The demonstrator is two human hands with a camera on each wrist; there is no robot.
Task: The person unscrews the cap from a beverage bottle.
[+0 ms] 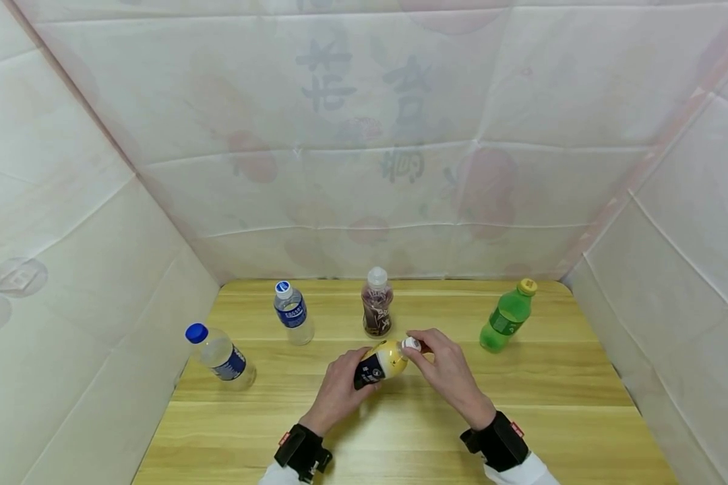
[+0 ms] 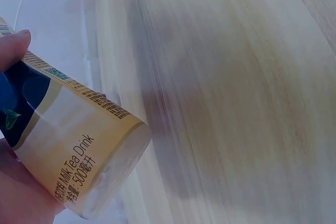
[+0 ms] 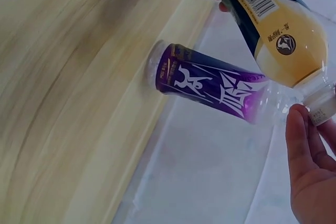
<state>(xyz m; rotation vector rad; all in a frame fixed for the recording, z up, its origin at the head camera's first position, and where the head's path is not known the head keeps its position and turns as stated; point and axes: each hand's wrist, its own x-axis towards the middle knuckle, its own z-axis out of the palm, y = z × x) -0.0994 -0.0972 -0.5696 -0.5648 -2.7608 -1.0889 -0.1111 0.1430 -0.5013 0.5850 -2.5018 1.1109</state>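
A milk tea bottle (image 1: 381, 362) with a yellow and dark label lies tilted above the table, its white cap (image 1: 410, 344) pointing right. My left hand (image 1: 342, 387) grips it round the lower body; the left wrist view shows the label and clear base of the milk tea bottle (image 2: 79, 140) beyond the thumb. With thumb and fingers, my right hand (image 1: 451, 374) pinches the cap. In the right wrist view those fingers hold the white cap (image 3: 321, 107) at the neck. Just behind stands a bottle with a purple-brown label (image 1: 377, 311), upright.
Two clear bottles with blue labels stand at left, one blue-capped bottle (image 1: 221, 357) nearer and another clear bottle (image 1: 294, 314) farther back. A green bottle (image 1: 507, 316) with a yellow cap stands at right. Cloth walls (image 1: 364, 188) border the wooden table (image 1: 558, 404) on three sides.
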